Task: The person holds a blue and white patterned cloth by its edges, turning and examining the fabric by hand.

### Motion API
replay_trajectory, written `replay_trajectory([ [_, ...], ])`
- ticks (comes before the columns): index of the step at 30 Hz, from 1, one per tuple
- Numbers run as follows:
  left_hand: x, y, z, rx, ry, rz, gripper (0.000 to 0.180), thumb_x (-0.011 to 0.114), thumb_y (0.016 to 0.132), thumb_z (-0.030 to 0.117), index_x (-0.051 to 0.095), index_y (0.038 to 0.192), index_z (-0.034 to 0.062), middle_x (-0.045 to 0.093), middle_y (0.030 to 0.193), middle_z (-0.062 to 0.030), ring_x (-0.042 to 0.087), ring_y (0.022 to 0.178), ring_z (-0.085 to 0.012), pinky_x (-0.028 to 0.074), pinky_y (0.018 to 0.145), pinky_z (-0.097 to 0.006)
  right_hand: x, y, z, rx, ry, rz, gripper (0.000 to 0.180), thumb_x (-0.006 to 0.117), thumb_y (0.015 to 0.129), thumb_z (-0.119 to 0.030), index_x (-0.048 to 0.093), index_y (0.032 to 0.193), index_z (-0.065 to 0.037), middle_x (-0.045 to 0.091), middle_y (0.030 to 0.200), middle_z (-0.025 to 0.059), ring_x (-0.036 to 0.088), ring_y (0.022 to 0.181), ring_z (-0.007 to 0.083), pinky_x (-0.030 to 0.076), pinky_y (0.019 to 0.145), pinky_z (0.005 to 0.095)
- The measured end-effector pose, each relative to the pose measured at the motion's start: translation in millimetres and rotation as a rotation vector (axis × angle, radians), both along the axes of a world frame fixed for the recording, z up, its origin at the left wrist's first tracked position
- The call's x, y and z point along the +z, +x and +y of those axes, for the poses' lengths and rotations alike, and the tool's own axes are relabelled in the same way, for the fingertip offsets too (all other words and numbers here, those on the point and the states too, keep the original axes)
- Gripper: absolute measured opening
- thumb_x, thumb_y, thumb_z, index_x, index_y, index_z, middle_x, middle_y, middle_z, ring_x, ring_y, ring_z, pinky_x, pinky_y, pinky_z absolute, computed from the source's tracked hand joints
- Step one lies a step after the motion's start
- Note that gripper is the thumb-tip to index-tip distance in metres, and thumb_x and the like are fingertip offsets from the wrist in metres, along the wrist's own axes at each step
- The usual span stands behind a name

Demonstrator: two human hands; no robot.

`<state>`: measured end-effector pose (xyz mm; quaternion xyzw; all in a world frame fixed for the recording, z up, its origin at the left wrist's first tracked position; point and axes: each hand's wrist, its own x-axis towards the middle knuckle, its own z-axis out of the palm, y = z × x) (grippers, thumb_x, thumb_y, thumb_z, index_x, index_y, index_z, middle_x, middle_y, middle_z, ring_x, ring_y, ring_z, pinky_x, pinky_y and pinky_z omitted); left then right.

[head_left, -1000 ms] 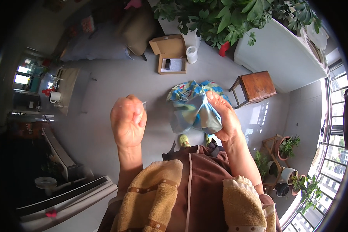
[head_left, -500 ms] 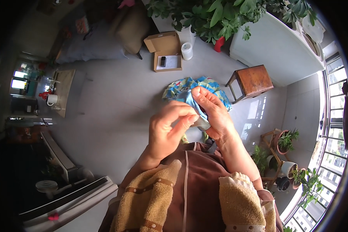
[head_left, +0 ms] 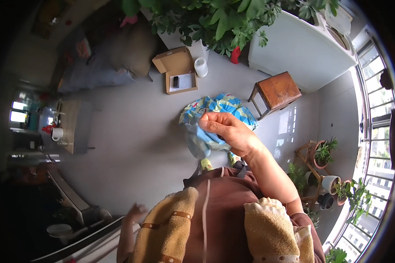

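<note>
My right hand (head_left: pixel 228 131) is in front of me, thumb and forefinger pinched on a light blue cloth (head_left: pixel 200 142) that hangs below the fingers. Just beyond it lies a bunched blue, green and white patterned fabric (head_left: pixel 232 103). Whether the two are one piece I cannot tell. My left hand (head_left: pixel 137 212) is low at my left side, away from the cloth and beside a white-edged dark surface. Motion smears its fingers.
An open cardboard box (head_left: pixel 182 87) with a small black object, a white jar (head_left: pixel 201 67) and a wooden stool (head_left: pixel 278 90) stand ahead. Leafy branches (head_left: pixel 219 19) hang at the top. Potted plants (head_left: pixel 324 153) line the right, near a barred window.
My left hand has let go of the cloth and swung down to the lower left. My right hand keeps its pinch, slightly lower, and the light blue cloth hangs more spread out.
</note>
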<state>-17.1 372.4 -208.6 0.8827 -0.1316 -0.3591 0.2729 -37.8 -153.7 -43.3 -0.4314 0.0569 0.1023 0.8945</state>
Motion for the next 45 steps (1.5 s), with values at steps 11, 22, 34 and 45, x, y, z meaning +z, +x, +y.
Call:
replay_trajectory([
  [11, 158, 41, -325, 0.041, -1.008, -0.338, 0.020, 0.062, 0.072, -0.005, 0.044, 0.069, 0.0038, 0.051, 0.079, -0.0031, 0.046, 0.065, -0.0066, 0.038, 0.056, -0.020, 16, -4, 1, 0.106, -0.717, -0.265, 0.024, 0.072, 0.069, -0.008, 0.053, 0.085, -0.006, 0.048, 0.067, -0.0042, 0.043, 0.061, 0.0045, 0.037, 0.054, 0.0220],
  [22, 186, 11, -328, -0.332, -0.683, -1.034, 0.026, 0.058, 0.058, -0.015, 0.045, 0.072, 0.0027, 0.056, 0.087, -0.0122, 0.050, 0.053, -0.0172, 0.042, 0.045, -0.024, -26, -48, 7, -0.880, -1.215, -0.754, 0.027, 0.052, 0.050, 0.011, 0.034, 0.059, -0.007, 0.039, 0.060, 0.0058, 0.043, 0.054, 0.0193, 0.035, 0.047, 0.0261],
  [34, 193, 11, -343, -0.255, -0.780, -0.977, 0.027, 0.058, 0.064, -0.014, 0.061, 0.086, 0.0022, 0.053, 0.093, -0.0157, 0.058, 0.064, -0.0173, 0.048, 0.055, -0.025, -32, -43, 17, -0.666, -0.448, -0.476, 0.023, 0.058, 0.069, 0.012, 0.049, 0.084, -0.002, 0.051, 0.086, 0.0053, 0.051, 0.074, 0.0116, 0.043, 0.064, 0.0215],
  [45, 172, 27, -357, -0.263, -0.809, -1.126, 0.025, 0.058, 0.072, -0.007, 0.056, 0.096, 0.0023, 0.061, 0.081, -0.0131, 0.060, 0.064, -0.0223, 0.049, 0.056, -0.029, -10, -34, 7, -0.730, -0.484, -0.578, 0.008, 0.056, 0.081, 0.000, 0.048, 0.085, 0.000, 0.061, 0.088, 0.0138, 0.057, 0.075, 0.0148, 0.046, 0.067, 0.0240],
])
